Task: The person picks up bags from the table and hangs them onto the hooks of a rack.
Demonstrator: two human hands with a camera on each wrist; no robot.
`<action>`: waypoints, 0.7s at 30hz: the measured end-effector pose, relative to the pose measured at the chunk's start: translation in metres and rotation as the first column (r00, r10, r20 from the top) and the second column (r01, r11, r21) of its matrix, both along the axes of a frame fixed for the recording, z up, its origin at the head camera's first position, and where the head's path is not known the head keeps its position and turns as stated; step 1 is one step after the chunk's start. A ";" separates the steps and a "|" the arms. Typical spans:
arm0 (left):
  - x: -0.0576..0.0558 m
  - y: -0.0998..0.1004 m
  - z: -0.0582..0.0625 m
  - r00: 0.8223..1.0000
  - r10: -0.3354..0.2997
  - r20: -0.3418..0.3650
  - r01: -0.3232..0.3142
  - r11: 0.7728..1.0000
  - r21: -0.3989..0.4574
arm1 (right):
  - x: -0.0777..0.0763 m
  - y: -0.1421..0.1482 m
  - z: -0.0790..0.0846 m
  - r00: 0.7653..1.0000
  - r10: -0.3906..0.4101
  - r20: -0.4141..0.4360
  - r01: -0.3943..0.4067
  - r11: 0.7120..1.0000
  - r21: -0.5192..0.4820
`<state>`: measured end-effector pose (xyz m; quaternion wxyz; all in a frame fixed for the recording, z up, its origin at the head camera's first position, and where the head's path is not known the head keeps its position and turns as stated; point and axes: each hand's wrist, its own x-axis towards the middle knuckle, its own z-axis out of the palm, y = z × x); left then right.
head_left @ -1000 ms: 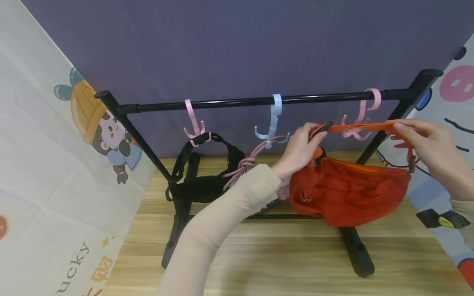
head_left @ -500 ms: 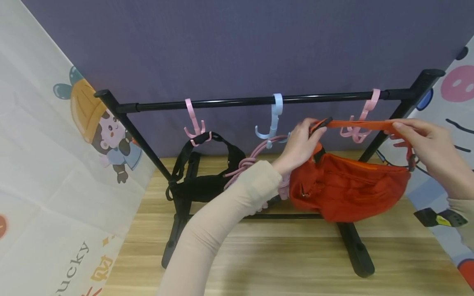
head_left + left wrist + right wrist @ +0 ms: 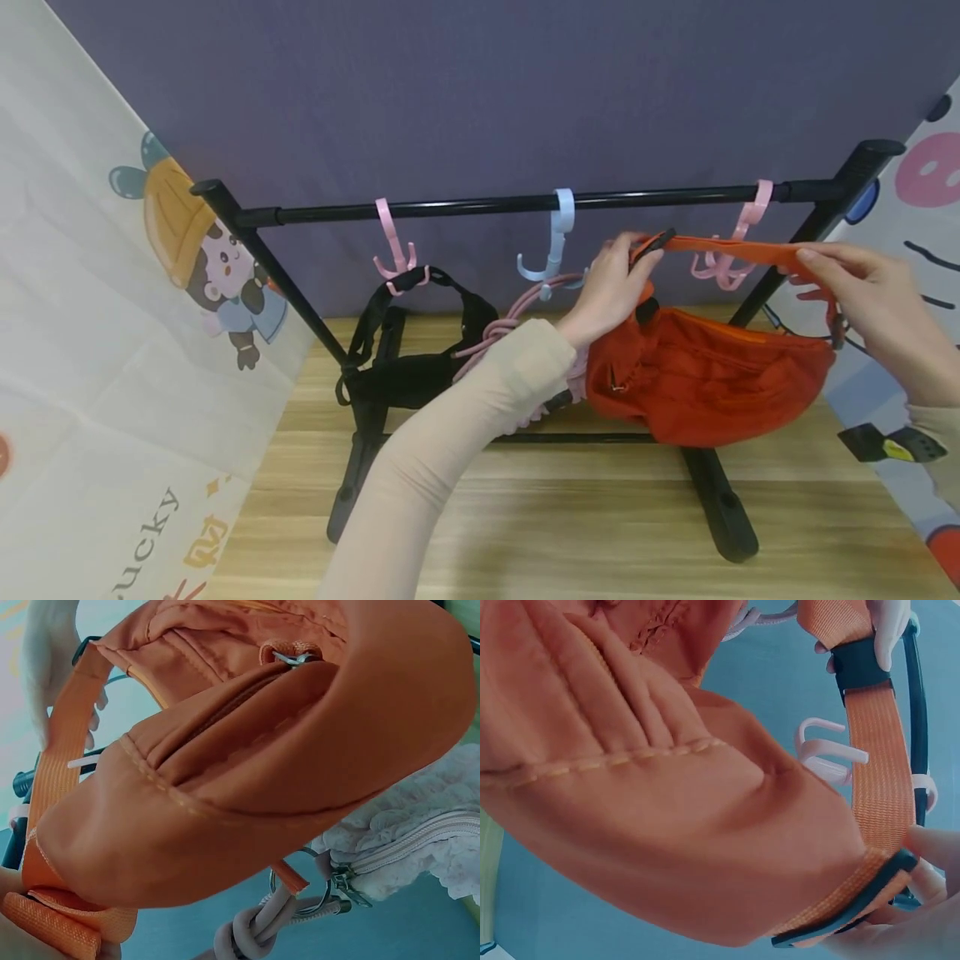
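Note:
A red-orange waist bag [image 3: 720, 383] hangs from its orange strap [image 3: 738, 248], which both hands hold stretched in front of the rack. My left hand [image 3: 611, 287] pinches the strap at its black buckle [image 3: 859, 664]. At the other end, my right hand [image 3: 870, 292] grips the strap above the bag's right corner. Just behind the strap is a pink hook [image 3: 750, 217] on the rail, its lower prongs partly covered by the strap in the head view. In the left wrist view the bag [image 3: 225, 787] fills most of the picture and the left fingers are mostly hidden.
The black rail [image 3: 465, 207] also carries a blue hook [image 3: 556, 242] and another pink hook [image 3: 392, 242]. On these hang a fluffy bag with pink cord [image 3: 498, 333] and a black bag [image 3: 401, 382]. Rack feet [image 3: 720, 508] stand on a wood-patterned surface [image 3: 570, 517].
The strap's left end and the bag have risen slightly with my left hand. The right-hand pink hook has turned on the rail. My right hand stays nearly in place.

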<state>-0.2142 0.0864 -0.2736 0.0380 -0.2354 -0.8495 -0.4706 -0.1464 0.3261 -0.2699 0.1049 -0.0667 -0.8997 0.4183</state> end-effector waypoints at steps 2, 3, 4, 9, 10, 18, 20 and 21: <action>-0.001 0.001 0.000 1.000 0.005 -0.005 -0.005 1.000 -0.002 | 0.002 -0.001 0.001 1.000 -0.002 0.006 0.002 1.000 0.013; -0.001 0.002 0.000 1.000 0.009 -0.010 -0.009 1.000 -0.004 | 0.003 -0.002 0.001 1.000 -0.004 0.010 0.003 1.000 0.019; -0.002 0.002 0.001 1.000 0.013 -0.013 -0.013 1.000 -0.006 | 0.004 -0.003 0.001 1.000 -0.005 0.011 0.005 1.000 0.025; -0.005 0.006 0.003 0.999 0.026 -0.018 -0.027 1.000 -0.010 | 0.012 -0.007 0.001 1.000 -0.014 0.010 0.013 0.998 0.055; -0.005 0.007 0.004 1.000 0.026 -0.014 -0.026 1.000 -0.007 | 0.013 -0.007 0.001 1.000 -0.015 0.010 0.015 0.998 0.062; -0.006 0.011 0.003 1.000 0.028 -0.004 -0.028 1.000 0.003 | 0.017 -0.008 0.000 1.000 -0.026 0.015 0.025 0.994 0.103; -0.006 0.011 0.002 1.000 0.031 -0.001 -0.031 1.000 0.002 | 0.017 -0.008 0.000 1.000 -0.023 0.015 0.021 0.994 0.103; -0.006 0.012 0.001 0.999 0.033 0.002 -0.033 0.999 0.002 | 0.017 -0.007 -0.001 1.000 -0.018 0.012 0.017 0.995 0.098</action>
